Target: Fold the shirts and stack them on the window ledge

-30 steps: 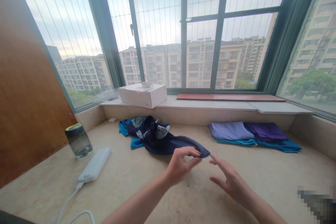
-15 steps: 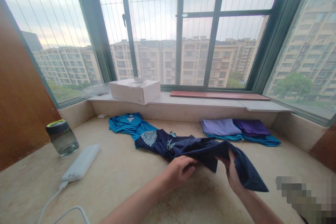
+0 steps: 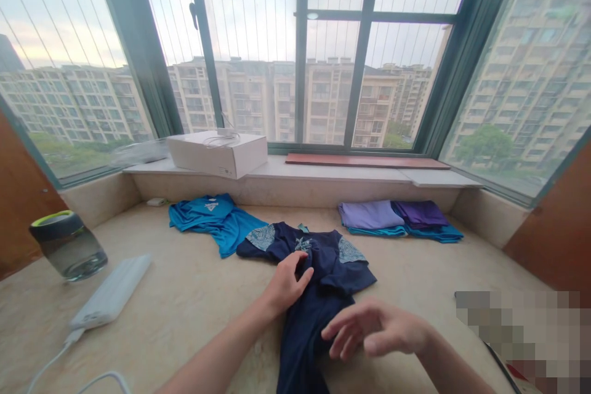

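Observation:
A navy blue short-sleeved top (image 3: 318,277) with pale patterned shoulder patches and a knotted trim at the neck lies on the stone surface. Its lower part runs toward me in loose folds. My left hand (image 3: 289,283) rests on the chest of the top, its thumb and fingers apart. Over the lower right side of the top hovers my right hand (image 3: 378,329), open, with its fingers spread and nothing in them. Beside the navy top's left sleeve lies a bright blue shirt (image 3: 217,218), partly folded, with a white print.
Folded lilac (image 3: 369,214) and purple (image 3: 419,214) clothes lie on blue ones at the back right. A water bottle (image 3: 69,249) and a cabled white power bank (image 3: 111,292) are at left. A white box (image 3: 217,154) stands on the sill; a blurred-out object (image 3: 521,338) lies at right.
The right part of the navy top has come down from my right hand and now lies spread. My right hand has let go. My left hand has moved up onto the chest.

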